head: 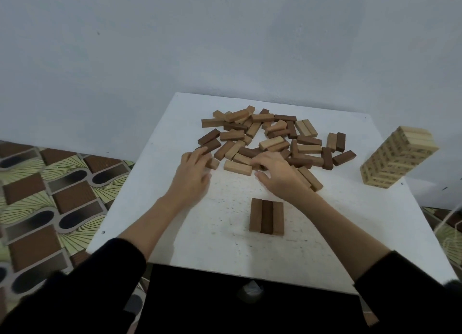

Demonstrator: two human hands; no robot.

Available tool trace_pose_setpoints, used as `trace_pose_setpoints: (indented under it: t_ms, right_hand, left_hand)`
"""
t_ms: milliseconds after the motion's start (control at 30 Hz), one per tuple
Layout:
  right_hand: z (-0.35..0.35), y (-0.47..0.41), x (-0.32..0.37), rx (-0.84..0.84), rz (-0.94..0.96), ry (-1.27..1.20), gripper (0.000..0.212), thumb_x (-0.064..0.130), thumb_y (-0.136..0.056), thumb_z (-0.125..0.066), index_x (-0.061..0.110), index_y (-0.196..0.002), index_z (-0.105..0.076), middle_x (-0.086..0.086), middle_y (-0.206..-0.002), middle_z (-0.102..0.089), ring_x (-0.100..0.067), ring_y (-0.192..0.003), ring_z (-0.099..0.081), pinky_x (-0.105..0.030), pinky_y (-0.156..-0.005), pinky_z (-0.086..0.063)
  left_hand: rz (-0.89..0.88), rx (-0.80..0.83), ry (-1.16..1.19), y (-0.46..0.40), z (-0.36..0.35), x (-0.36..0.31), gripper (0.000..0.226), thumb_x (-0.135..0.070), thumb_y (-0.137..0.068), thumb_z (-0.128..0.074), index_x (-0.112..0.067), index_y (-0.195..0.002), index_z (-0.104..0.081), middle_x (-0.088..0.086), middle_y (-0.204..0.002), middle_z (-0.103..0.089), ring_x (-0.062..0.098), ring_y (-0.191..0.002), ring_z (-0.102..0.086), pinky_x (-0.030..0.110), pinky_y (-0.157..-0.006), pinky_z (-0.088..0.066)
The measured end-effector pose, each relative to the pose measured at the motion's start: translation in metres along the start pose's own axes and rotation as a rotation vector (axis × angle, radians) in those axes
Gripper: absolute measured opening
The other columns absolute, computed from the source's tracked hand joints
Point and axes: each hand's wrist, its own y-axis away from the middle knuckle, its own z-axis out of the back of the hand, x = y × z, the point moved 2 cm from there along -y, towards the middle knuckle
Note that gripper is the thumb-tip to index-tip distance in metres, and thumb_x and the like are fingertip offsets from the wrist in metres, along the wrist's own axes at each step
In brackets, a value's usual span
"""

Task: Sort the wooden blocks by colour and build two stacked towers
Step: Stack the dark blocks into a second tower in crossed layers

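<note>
**Both hands at the near edge of the block pile**

Loose pile of wooden blocks (272,138), light and dark mixed, lies in the upper middle of the white table (350,228). Left hand (192,176) reaches in at the pile's lower left edge; fingers extended, tips touching a dark block (208,146). A small light block (213,163) sits just under the fingers. Motion blur here; no clear grasp, fingers look released.

Right hand (277,173) lies over the pile's lower middle, fingers bent down onto blocks, thumb out to the left above bare table. What lies beneath the fingers is hidden; cannot tell if anything is pinched.

Row of three blocks (267,216) lies flat, side by side and touching, in the lower centre of the table, apart from both hands.

Finished light tower (397,158) stands at the right edge of the table, looking tilted in this wide view; printed marks on it unreadable. Patterned floor (50,196) at left. Black sleeves cut off at the bottom edge.
</note>
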Motion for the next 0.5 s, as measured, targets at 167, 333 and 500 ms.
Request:
trace_pose_setpoints:
  t_ms: [167,333,500]
  right_hand:
    - [-0.017,-0.026,0.013,0.009,-0.018,0.300,0.036,0.018,-0.099,-0.040,0.017,-0.132,-0.053,-0.004,-0.136,-0.045,-0.026,-0.120,-0.035,-0.031,-0.094,-0.032]
    - [-0.028,-0.034,0.020,-0.060,-0.050,0.205,0.028,0.010,-0.093,-0.047,0.010,-0.114,-0.065,-0.009,-0.112,-0.053,-0.025,-0.097,-0.038,-0.029,-0.080,-0.031]
    - [-0.034,-0.038,0.028,-0.055,-0.118,0.076,0.023,0.007,-0.089,-0.051,0.005,-0.107,-0.065,-0.011,-0.106,-0.048,-0.024,-0.096,-0.041,-0.026,-0.077,-0.029]
  left_hand:
    - [-0.012,-0.039,0.094,0.010,-0.004,0.008,0.032,-0.002,-0.086,-0.049,-0.006,-0.116,-0.060,0.008,-0.127,-0.054,0.019,-0.118,-0.031,0.027,-0.103,-0.031]
    - [-0.012,0.003,0.244,0.019,0.000,0.008,0.033,0.008,-0.084,-0.055,-0.008,-0.109,-0.068,0.004,-0.123,-0.056,0.018,-0.117,-0.040,0.004,-0.101,-0.021]
    - [0.038,0.004,0.320,0.015,0.000,0.001,0.037,0.005,-0.080,-0.063,-0.006,-0.115,-0.062,-0.002,-0.120,-0.053,0.008,-0.113,-0.041,0.000,-0.096,-0.023]
